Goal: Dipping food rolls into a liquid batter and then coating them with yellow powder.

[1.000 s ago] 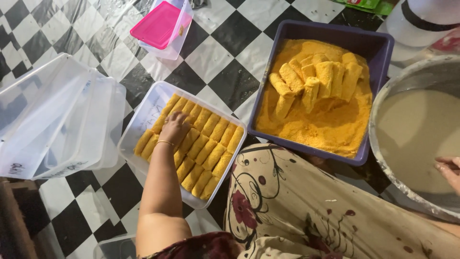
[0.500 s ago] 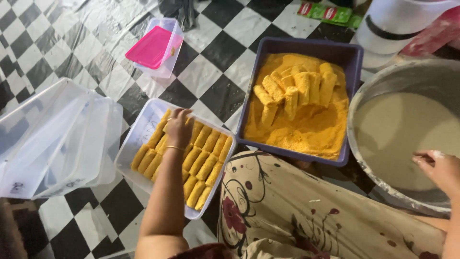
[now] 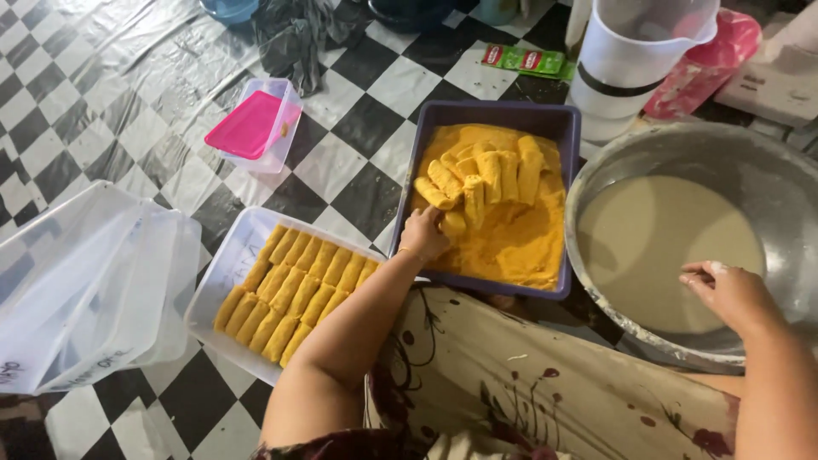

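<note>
My left hand point(image 3: 423, 232) reaches into a purple tray point(image 3: 494, 113) of orange crumbs and closes on a breaded roll point(image 3: 452, 223) at the near left of a pile of rolls point(image 3: 486, 175). A clear container point(image 3: 223, 266) to the left holds rows of breaded rolls point(image 3: 294, 290). My right hand point(image 3: 728, 290) hovers over the near rim of a large metal bowl point(image 3: 780, 183) of pale batter point(image 3: 669, 247), fingers loosely curled and smeared with batter, holding nothing.
Stacked clear containers point(image 3: 81, 290) lie at the left. A small box with a pink lid point(image 3: 251, 126) stands further back. A white pitcher point(image 3: 635, 60), green sachets point(image 3: 524, 60) and a pink bag point(image 3: 703, 64) are at the back. Patterned cloth point(image 3: 528, 383) covers my lap.
My left hand left the clear container of rolls and moved right into the purple tray onto a roll. My right hand came further in over the bowl's near rim.
</note>
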